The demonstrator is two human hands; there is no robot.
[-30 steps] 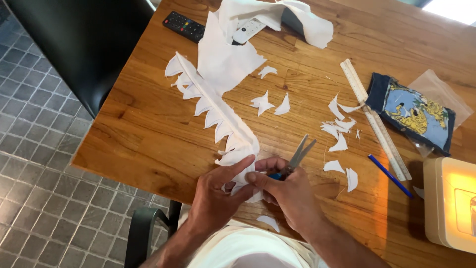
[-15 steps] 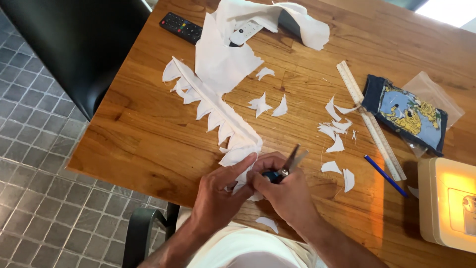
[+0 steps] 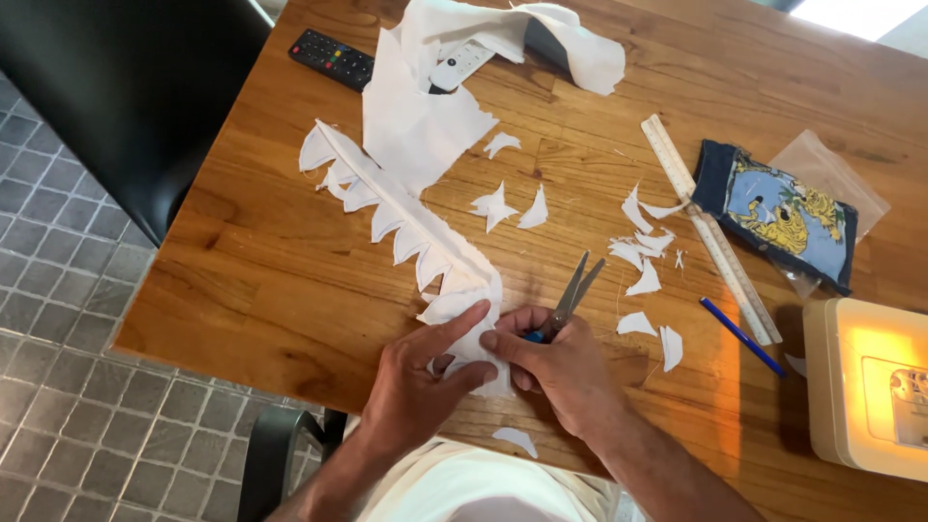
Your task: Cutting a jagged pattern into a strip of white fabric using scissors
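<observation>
tabletop (image 3: 290,280) wooden, under both hands | white fabric strip (image 3: 416,237) with zigzag edge, running up-left from left hand | left hand (image 3: 420,387) open, pressing strip end | right hand (image 3: 561,372) closed around scissors (image 3: 572,290), blades slightly apart, pointing away | white scraps (image 3: 643,280) right of scissors

Wooden table (image 3: 290,280) under white cloth (image 3: 425,126), scraps (image 3: 638,251), ruler (image 3: 710,227)

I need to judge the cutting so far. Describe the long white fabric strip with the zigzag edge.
The white fabric strip looks like thin cloth, lying flat on the wooden table. It runs diagonally from near the black remote control down to the hands. Pointed teeth line its left edge. The left hand presses its near end; the right hand, holding scissors, touches it too.
</observation>
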